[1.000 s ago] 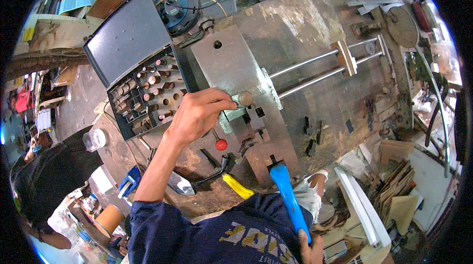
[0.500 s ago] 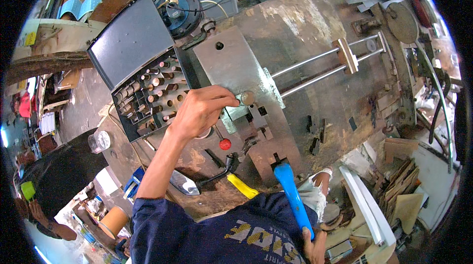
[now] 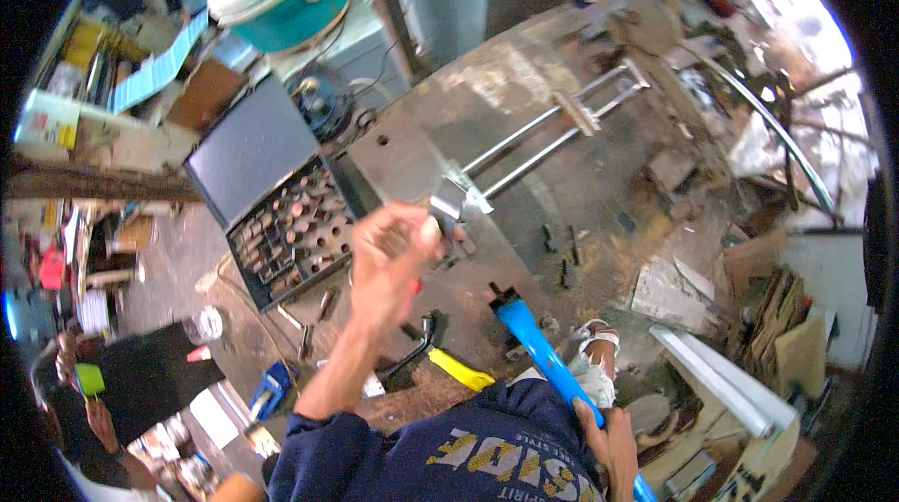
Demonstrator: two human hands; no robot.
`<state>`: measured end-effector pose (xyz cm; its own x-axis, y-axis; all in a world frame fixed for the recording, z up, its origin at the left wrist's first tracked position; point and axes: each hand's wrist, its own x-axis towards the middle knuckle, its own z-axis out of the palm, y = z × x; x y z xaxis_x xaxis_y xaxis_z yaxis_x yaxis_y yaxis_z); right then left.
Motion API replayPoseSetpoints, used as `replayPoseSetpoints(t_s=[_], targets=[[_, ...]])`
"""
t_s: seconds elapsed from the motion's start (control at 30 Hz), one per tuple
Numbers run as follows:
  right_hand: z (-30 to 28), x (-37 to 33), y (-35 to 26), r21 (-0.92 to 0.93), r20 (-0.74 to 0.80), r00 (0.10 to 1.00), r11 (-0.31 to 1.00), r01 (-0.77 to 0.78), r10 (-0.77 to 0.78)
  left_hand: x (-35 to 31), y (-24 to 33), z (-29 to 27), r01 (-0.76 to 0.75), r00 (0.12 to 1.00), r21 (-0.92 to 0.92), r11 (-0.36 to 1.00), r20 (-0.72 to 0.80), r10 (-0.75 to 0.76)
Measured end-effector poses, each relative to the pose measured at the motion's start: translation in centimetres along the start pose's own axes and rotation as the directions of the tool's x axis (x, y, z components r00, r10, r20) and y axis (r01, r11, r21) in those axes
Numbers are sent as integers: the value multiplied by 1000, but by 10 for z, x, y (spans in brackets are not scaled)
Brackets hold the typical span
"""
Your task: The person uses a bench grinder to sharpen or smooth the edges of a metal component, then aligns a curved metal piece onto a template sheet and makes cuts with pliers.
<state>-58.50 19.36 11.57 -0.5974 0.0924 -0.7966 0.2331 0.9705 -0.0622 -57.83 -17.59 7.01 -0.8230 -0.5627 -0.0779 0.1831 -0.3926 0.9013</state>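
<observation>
My left hand (image 3: 389, 249) is curled at the near end of a metal fixture (image 3: 476, 197) on the steel plate (image 3: 403, 154). Motion smears its fingers, and what they close on cannot be made out. My right hand (image 3: 613, 436) wraps round a long blue handle (image 3: 543, 357), whose dark metal end lies over the plate's near edge. Two shiny rods (image 3: 534, 160) run from the fixture toward the far right, with a crossbar (image 3: 578, 115) on them. A red knob (image 3: 416, 286) shows beside my left wrist.
Left of the plate stands an open case (image 3: 290, 230) of small cylindrical pieces. A yellow-handled tool (image 3: 461, 370) lies at the table's near edge. Several dark metal bits (image 3: 565, 254) are scattered right of the plate. At far left, another person's hand (image 3: 101, 422) is near a green object (image 3: 91, 378).
The view has shifted and tilted. My left hand, which was pinching at a round metal piece on the fixture, is now more curled and blurred. My right hand stays on the blue handle.
</observation>
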Motion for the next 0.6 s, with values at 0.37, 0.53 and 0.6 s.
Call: replayPoseSetpoints(t_s=[0.37,0.53,0.6], targets=[[-36,-119,92,-192,-955,-1,617,763,-296,-164,3,204,766,565,-239,597,694,-446],[21,-190,214,-337,-939,-149,730,595,-311,-277,-17,277,755,8,390,528,800,-601],[68,-205,262,-278,-961,-147,805,524,-236,-323,-32,297,731,-174,494,470,802,-572]])
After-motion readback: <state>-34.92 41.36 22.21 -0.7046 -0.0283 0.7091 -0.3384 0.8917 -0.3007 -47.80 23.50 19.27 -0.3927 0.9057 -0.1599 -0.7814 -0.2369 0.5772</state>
